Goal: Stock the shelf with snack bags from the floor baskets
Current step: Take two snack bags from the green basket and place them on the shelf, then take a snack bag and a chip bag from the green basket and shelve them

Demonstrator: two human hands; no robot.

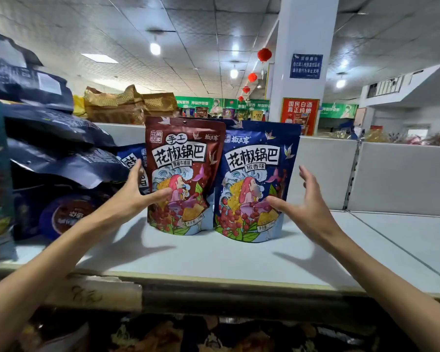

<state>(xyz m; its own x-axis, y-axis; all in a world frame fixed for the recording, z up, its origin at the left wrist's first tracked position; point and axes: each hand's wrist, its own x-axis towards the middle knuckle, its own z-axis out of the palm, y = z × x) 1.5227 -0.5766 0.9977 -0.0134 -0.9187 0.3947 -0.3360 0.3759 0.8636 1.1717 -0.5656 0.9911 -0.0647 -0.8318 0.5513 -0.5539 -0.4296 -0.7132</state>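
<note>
A brown snack bag (pixel 186 174) and a blue snack bag (pixel 255 181) stand upright, side by side, on the shelf (pixel 214 255). The left hand (pixel 135 194) and right hand (pixel 305 204) flank them (fingers spread wide, gripping nothing).

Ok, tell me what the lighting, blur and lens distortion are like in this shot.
Head view: ceiling lamps blow out white; both hands cast soft shadows on the shelf; the two standing bags are sharp; the dark bags at left are blurred; the wide lens bends the edges.
</note>
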